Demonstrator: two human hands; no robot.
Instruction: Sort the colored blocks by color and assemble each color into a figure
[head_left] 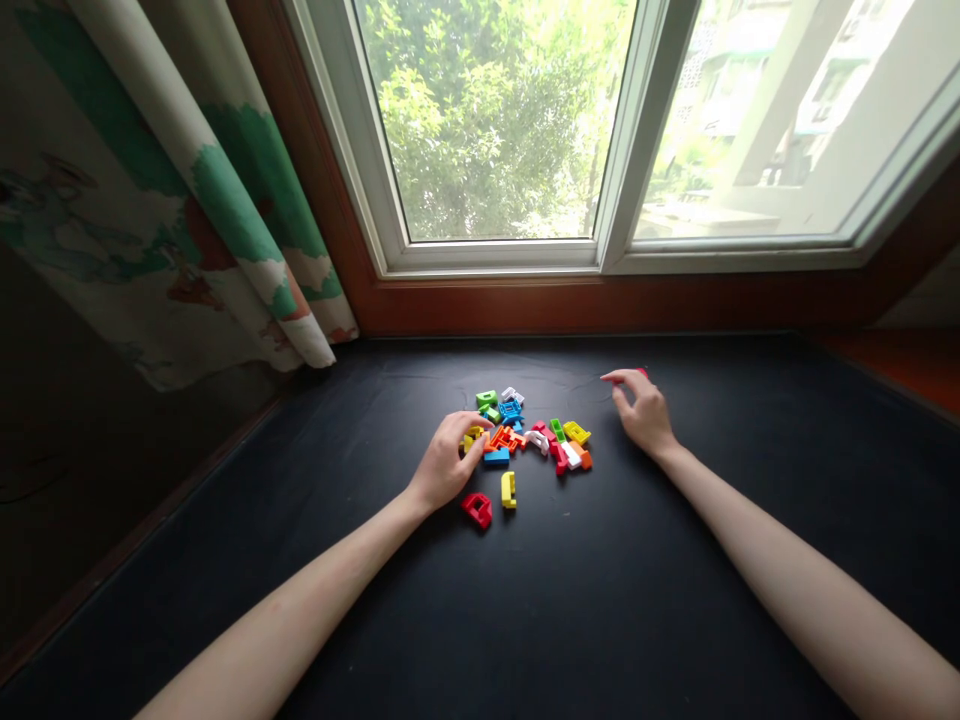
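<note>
My left hand (448, 460) is at the left side of a pile of small plastic toy pieces. Its fingers curl round a yellow toy piece (472, 437), which is partly hidden by them. Beside the thumb lie orange pieces (506, 439) and a blue block (496, 457). My right hand (642, 414) is over the tabletop, right of the pile, thumb and index finger apart. A red piece (642, 372) shows just behind its fingers, mostly hidden. Nearer me, a red piece with a hole (478, 509) and a yellow piece (509, 490) lie apart from the pile.
Green (487, 398), white (537, 440), yellow (577, 432) and other pieces are spread on the black tabletop (570, 610). A wooden sill (525, 308) and window run along the back. A patterned curtain (247, 230) hangs at the left, down to the table edge.
</note>
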